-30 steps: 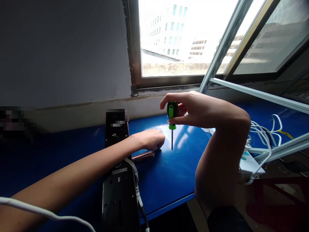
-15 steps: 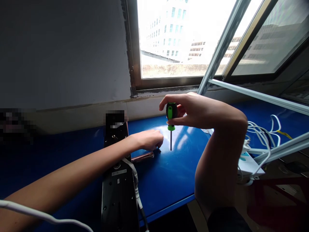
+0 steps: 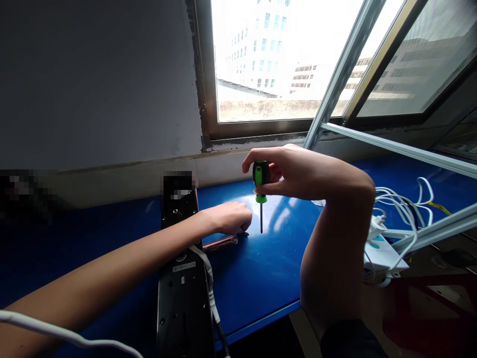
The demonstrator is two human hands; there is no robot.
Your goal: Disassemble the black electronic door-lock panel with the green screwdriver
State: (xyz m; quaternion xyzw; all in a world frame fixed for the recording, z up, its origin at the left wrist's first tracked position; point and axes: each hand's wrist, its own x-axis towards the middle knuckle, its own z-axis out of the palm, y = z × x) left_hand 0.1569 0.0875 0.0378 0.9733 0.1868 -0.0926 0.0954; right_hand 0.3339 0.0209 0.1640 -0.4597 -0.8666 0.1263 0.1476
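Observation:
My right hand (image 3: 286, 174) holds a small screwdriver (image 3: 261, 179) upright, with its black-and-green handle between thumb and fingers. Its thin black shaft points down at the blue table (image 3: 276, 278), and I cannot tell whether the tip touches. My left hand (image 3: 231, 219) rests low with curled fingers, over a phone with a rose-gold edge (image 3: 219, 243). A tiny dark screw-like part (image 3: 244, 233) lies just past those fingertips. Below my left forearm lies a long black door-lock panel (image 3: 184, 303), with a matching black piece (image 3: 175, 211) above the arm.
A white cable (image 3: 48, 325) crosses my left forearm, and a white ribbon (image 3: 206, 271) hangs over the panel. A white power strip (image 3: 380, 256) with tangled white cables sits at the right. An open aluminium window sash (image 3: 343, 74) projects above the table.
My right hand and the screwdriver have shifted slightly left in the picture. My left hand stays near the phone, and the whole view has shifted slightly.

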